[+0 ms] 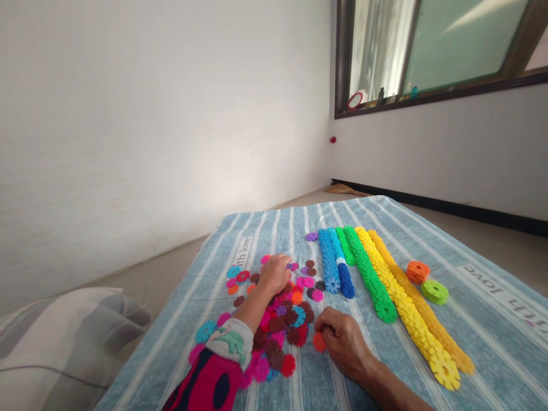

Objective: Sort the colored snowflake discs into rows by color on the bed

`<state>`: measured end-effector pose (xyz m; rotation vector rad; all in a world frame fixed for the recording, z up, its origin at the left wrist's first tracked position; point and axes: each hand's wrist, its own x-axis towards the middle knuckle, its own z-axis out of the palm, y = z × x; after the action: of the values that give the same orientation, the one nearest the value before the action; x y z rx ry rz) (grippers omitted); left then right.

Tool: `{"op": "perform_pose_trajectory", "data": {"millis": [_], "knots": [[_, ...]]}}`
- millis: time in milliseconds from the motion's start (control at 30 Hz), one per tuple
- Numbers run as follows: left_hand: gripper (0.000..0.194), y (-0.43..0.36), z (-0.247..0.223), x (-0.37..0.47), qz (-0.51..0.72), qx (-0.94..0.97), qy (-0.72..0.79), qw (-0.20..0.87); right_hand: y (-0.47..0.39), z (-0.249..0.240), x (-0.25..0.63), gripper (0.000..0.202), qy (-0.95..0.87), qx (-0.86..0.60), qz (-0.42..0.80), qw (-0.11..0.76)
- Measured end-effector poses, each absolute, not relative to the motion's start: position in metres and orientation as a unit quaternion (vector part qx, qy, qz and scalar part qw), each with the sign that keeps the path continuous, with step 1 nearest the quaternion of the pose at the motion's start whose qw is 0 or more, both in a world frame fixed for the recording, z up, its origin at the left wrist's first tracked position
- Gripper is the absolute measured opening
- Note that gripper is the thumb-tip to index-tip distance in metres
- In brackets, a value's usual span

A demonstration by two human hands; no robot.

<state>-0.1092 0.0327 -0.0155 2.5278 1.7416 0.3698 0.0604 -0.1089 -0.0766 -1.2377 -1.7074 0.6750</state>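
A loose heap of flower-shaped plastic discs (278, 322) in pink, brown, red, orange and blue lies on the striped cloth. Over the far part of this heap my left hand (274, 275) reaches in, fingers bent downward and slightly apart beside a small pink disc (293, 266); its fingertips are partly hidden. At the heap's right edge, my right hand (345, 339) is closed, pinching orange discs (319, 342) between thumb and fingers. To the right lie long rows of discs: blue (329, 262), green (371, 279), yellow (405, 305) and darker yellow (428, 308).
Small stacks of orange discs (418, 272) and lime-green discs (435, 291) sit right of the rows. A purple disc (312, 236) lies near the blue row's far end. Blue striped cloth (201, 268) covers the table. White walls and a window (462, 45) stand beyond.
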Motion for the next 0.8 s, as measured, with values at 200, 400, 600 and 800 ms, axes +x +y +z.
{"op": "perform_pose_trajectory", "data": {"millis": [200, 400, 600, 800], "knots": [[0.024, 0.043, -0.014, -0.104, 0.077, 0.821, 0.565, 0.041, -0.109, -0.075, 0.06, 0.025, -0.691, -0.501, 0.266, 0.448], [0.024, 0.041, -0.01, -0.105, 0.096, 0.801, 0.59, 0.032, -0.108, -0.074, 0.059, 0.026, -0.691, -0.499, 0.263, 0.452], [0.022, 0.037, -0.009, -0.081, 0.091, 0.828, 0.551, 0.044, -0.108, -0.074, 0.059, 0.027, -0.692, -0.5, 0.259, 0.452], [0.016, 0.044, -0.012, -0.064, 0.066, 0.827, 0.553, 0.078, -0.108, -0.075, 0.059, 0.026, -0.69, -0.498, 0.262, 0.456]]}}
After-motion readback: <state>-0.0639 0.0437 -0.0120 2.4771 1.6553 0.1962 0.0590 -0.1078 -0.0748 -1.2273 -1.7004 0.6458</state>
